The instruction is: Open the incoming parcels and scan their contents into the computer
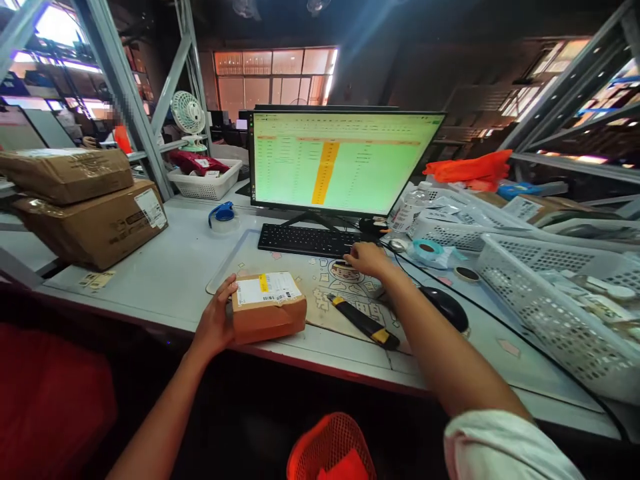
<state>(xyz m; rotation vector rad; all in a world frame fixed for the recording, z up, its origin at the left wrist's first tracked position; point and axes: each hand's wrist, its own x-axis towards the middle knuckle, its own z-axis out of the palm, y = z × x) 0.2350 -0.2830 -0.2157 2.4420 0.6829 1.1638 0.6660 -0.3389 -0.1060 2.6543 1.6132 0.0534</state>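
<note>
A small brown cardboard box point(270, 317) with a white shipping label and a yellow strip on top sits at the table's front edge. My left hand point(217, 320) grips its left side, fingers along the upper edge. Over the right end of a black keyboard point(305, 240) is my right hand point(369, 259), its fingers bent down at the keys and holding nothing. Between the hands lies a black and yellow utility knife point(363, 321) on a printed desk mat point(320, 293). A black mouse point(445, 308) is beside my right forearm.
A lit monitor point(345, 163) shows a spreadsheet. Two larger cartons point(95, 227) are stacked at left, near a blue tape dispenser point(223, 215). White baskets point(545, 293) full of packets line the right side. A red basket point(330, 433) stands below the table edge.
</note>
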